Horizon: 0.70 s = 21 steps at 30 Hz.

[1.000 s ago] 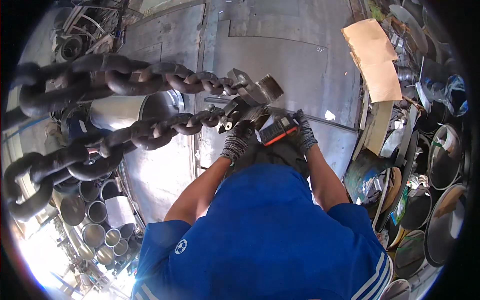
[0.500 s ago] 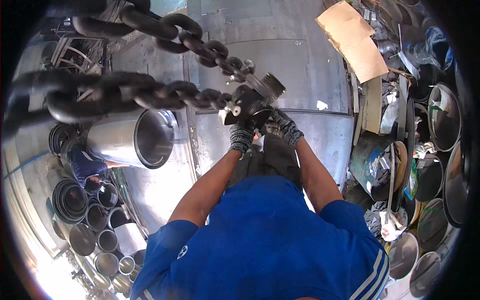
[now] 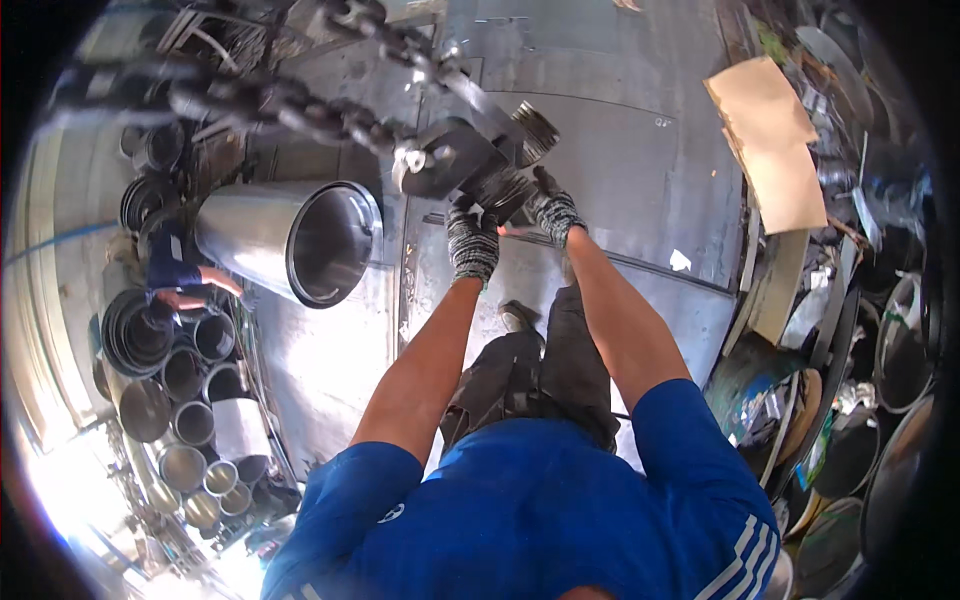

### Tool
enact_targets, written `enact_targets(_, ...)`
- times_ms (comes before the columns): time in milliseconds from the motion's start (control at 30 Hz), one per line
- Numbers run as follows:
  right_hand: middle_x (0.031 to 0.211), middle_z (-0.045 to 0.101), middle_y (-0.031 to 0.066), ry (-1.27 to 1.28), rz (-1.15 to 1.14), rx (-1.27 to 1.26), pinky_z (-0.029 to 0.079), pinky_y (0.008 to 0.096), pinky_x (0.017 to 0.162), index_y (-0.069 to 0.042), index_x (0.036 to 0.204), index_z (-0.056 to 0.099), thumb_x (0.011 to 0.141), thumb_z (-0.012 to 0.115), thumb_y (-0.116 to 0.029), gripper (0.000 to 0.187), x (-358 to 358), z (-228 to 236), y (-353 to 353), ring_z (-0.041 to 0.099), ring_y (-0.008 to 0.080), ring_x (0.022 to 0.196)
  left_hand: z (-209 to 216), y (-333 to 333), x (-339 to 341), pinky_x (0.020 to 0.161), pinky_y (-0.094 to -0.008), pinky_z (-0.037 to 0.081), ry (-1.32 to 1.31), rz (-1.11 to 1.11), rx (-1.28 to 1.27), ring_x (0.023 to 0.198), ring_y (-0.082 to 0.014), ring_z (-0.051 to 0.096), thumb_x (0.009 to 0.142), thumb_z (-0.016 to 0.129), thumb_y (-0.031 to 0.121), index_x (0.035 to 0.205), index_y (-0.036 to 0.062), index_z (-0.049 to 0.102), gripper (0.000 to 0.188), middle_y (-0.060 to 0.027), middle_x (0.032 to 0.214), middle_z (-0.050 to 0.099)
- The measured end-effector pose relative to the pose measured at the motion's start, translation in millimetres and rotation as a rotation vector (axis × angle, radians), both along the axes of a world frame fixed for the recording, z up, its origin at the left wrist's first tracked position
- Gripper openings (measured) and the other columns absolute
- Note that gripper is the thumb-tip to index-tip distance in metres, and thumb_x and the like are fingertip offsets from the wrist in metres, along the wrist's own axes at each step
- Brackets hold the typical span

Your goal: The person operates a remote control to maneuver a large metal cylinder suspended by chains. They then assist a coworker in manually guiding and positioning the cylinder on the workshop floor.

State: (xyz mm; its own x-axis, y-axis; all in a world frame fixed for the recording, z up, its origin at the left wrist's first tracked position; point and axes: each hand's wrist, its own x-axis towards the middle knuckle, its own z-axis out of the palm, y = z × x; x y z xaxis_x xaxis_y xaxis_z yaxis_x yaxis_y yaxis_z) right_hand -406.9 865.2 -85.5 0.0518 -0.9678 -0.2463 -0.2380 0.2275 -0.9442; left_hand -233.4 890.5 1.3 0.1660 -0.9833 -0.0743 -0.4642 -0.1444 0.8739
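A dark, blocky chain-hung lifting fitting (image 3: 440,160) with ribbed round parts hangs ahead of me. Two heavy chains (image 3: 245,103) run from it to the upper left, blurred near the rim. Both my hands wear grey knit gloves with dark palms. My left hand (image 3: 472,242) is closed on the fitting's lower edge, its fingertips partly hidden. At its right lower side my right hand (image 3: 556,212) grips it, thumb and fingers against the ribbed part. Both arms are stretched forward.
A large shiny metal cylinder (image 3: 250,235) lies on its side to the left. Beyond it a co-worker's dark sleeve (image 3: 172,262) and forearm show beside several stacked round tubes (image 3: 183,375). On the right, cardboard (image 3: 765,150) lies by scrap and drums. Metal plates (image 3: 630,150) cover the floor.
My arms have stretched farther forward, and the fitting has moved away from my body. The chains sit higher in view. My legs and one shoe show more; the co-worker's arm reaches out more.
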Motion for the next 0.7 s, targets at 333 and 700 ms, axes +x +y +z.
enact_targets(333, 0.107, 0.064, 0.0083, -0.981, -0.256, 0.476, 0.059, 0.0363, 0.069, -0.014, 0.133, 0.047, 0.094, 0.052, -0.011, 0.039, 79, 98, -69, 0.065, 0.0210, 0.087, -18, -32, 75, 0.079, -0.0320, 0.051, 0.080, 0.010, 0.245, 0.100, -0.0189, 0.057, 0.093, 0.063, 0.029, 0.137, 0.0071, 0.045, 0.052, -0.0116, 0.116, 0.062)
enact_targets(700, 0.073, 0.060, 0.0025, -0.802, -0.285, 0.477, 0.050, 0.0260, 0.048, -0.007, 0.088, 0.058, 0.092, 0.062, -0.021, 0.015, 164, 62, -156, 0.057, 0.0127, 0.056, -11, 145, 228, 0.096, -0.0393, 0.046, 0.023, 0.009, 0.513, 0.111, -0.0318, 0.061, 0.090, 0.063, 0.040, 0.125, 0.0020, 0.057, 0.052, -0.0190, 0.119, 0.063)
